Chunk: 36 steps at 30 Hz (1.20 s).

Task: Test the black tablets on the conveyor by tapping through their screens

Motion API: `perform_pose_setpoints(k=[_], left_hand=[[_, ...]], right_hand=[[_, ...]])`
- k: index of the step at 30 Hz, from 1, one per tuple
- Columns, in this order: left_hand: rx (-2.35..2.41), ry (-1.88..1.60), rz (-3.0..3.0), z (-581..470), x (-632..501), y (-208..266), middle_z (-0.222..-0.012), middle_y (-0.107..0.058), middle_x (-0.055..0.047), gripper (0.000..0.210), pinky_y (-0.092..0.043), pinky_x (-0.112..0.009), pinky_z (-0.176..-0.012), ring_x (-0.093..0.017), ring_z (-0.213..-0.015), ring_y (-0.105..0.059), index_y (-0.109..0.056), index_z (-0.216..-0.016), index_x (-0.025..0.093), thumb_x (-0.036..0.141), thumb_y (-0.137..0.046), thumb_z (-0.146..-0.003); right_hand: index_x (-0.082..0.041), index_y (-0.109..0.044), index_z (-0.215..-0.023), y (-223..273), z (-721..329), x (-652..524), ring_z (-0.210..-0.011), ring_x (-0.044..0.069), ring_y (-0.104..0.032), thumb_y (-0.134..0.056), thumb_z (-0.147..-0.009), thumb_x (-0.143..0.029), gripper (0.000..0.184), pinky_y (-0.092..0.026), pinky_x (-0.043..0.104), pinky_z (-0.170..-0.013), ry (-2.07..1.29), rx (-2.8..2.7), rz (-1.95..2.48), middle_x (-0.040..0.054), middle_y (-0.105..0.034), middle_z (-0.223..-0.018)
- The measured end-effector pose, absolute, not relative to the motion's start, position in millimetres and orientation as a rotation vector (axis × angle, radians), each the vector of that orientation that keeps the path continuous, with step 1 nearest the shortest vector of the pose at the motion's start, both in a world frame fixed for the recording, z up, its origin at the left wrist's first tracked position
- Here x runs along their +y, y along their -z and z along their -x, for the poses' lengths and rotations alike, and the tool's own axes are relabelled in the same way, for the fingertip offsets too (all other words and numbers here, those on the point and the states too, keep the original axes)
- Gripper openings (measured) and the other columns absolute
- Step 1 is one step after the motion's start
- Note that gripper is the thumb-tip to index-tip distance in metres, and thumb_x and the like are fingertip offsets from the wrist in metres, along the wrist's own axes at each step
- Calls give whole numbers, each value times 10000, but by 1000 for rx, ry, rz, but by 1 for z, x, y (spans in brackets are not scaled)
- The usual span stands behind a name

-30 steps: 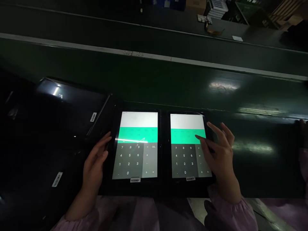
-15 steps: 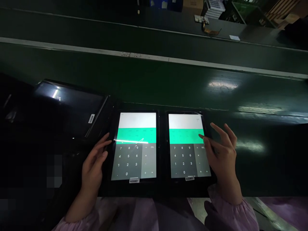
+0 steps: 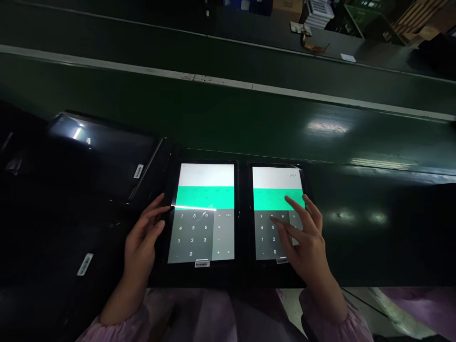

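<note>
Two tablets lie side by side near the bench's front edge, each lit with a calculator screen. Beside the outer edge of the left tablet [image 3: 203,230] rests my left hand [image 3: 143,237], fingers apart, fingertips at the frame, holding nothing. Over the right tablet [image 3: 264,232] is my right hand [image 3: 306,242], its index fingertip at the 8 key and the other fingers spread. That hand hides part of the keypad's right side. Small characters show in the right tablet's white display; the left one's white area looks blank. Each tablet has a barcode label at its lower edge.
Dark-screened tablets [image 3: 103,147] with barcode labels [image 3: 85,264] lie at the left. A pale strip [image 3: 221,82] crosses the green bench. At the back are a small part with an orange ribbon cable [image 3: 315,46], a white slip [image 3: 348,58] and a green crate [image 3: 372,19].
My right hand has moved left, from the tablet's green band near its right edge to the number keys. More characters show in that display. My left hand has stayed beside the left tablet.
</note>
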<state>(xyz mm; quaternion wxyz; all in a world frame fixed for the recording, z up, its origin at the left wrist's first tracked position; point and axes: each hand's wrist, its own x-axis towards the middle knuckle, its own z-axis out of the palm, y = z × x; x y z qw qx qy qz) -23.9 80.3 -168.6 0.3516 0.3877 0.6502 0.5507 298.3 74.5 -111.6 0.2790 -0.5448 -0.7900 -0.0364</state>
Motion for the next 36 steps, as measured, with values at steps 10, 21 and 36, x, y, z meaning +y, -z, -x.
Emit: perform_pose_setpoints(k=[10, 21, 36], left_hand=[[1666, -1425, -989, 24, 79, 169, -1374, -748, -93, 427, -287, -550, -1319, -342, -1480, -535, -789, -950, 258, 633, -846, -756], [1693, -1401, -1055, 25, 78, 172, -1392, -738, -76, 342, -319, -511, -1312, -318, -1474, -543, -786, -928, 257, 582, -788, -820], [1595, -1148, -1253, 30, 94, 189, -1781, -310, -31, 730, -157, -479, -1360, -304, -1644, -267, -426, -1639, 330, 581, -571, -969]], right_hand=[[-267, -852, -991, 112, -312, 85, -1526, 438, -430, -556, -1074, -311, 311, -475, 706, -1103, 262, -1902, 1614, 102, -660, -1469], [-278, -863, -1008, 121, -328, 98, -1523, 438, -419, -505, -1089, -417, 392, -437, 738, -1117, 270, -1908, 1669, 103, -656, -1480], [-301, -843, -1096, 112, -287, 97, -1518, 395, -439, -522, -1081, -316, 322, -487, 711, -1119, 178, -1894, 1613, 82, -682, -1442]])
